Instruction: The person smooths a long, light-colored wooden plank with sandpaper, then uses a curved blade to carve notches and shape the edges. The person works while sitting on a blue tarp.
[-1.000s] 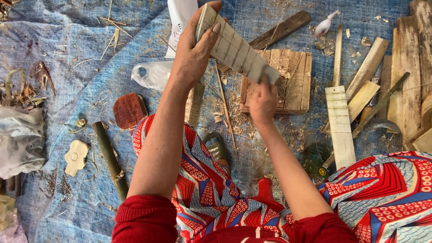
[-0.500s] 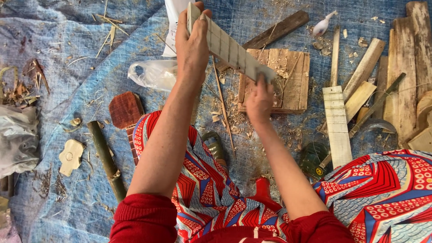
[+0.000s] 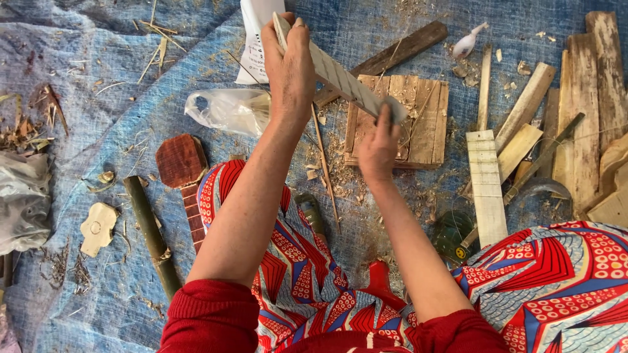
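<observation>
Blue tarpaulin (image 3: 98, 85) across the whole frame, littered with shavings and straw. At far left, one crumpled grey bag (image 3: 23, 199); just right of it, one pale cut-out wooden shape (image 3: 98, 227) and one green bamboo stick (image 3: 152, 238) lying on the slant. Right of those, one reddish wooden headstock (image 3: 180, 160) with its fretted neck running under patterned cloth. Upper middle: one clear plastic bag (image 3: 226, 110) and one white paper sheet (image 3: 255, 46). Left hand (image 3: 289, 68) at top centre, fingers clenched round the upper end of one pale notched wooden strip (image 3: 340, 75), held aloft on a diagonal. Right hand (image 3: 379, 147) at centre, fingers pinched on the strip's lower end over a grey pad, kind not clear. Beneath, one square slatted wooden board (image 3: 418, 121), and above it one dark plank (image 3: 392, 52). Further right, one second pale notched strip (image 3: 487, 186) flat on the tarpaulin. At far right, a heap of wood offcuts (image 3: 589, 98), too overlapped to count.
</observation>
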